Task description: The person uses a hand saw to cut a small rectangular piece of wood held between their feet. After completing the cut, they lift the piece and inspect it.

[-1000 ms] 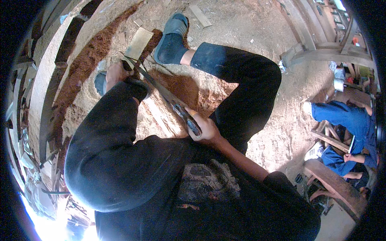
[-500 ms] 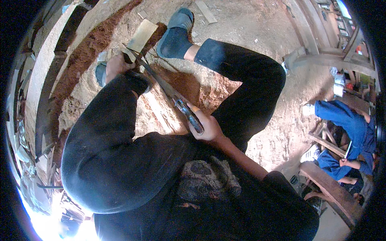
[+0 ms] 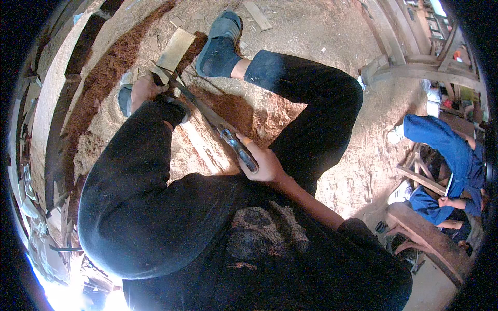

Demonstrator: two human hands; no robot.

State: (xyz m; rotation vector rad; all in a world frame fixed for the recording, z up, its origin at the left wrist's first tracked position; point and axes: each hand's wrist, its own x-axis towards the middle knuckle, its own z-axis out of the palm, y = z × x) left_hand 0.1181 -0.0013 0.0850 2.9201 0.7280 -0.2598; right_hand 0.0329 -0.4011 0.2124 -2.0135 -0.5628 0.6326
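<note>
A handsaw slants from my lap toward the far left, its narrow blade lying across the wood between my legs. My right hand is wrapped round its worn bluish handle. Near the blade's far end, my left hand is closed beside my left foot; what its fingers hold is hidden. A pale board in bright light lies under the blade, running toward my lap. Past the blade tip is a short flat piece of wood. My left forearm is mostly hidden behind my bent leg.
My right foot in a slide sandal rests on the dusty ground. Reddish sawdust lies beside a long timber at left. A small offcut lies far ahead. At right, a person in blue sits by wooden frames and a beam.
The whole view has shifted slightly leftward. My right hand stays round the saw handle, and the saw and my left hand keep nearly the same places against the wood.
</note>
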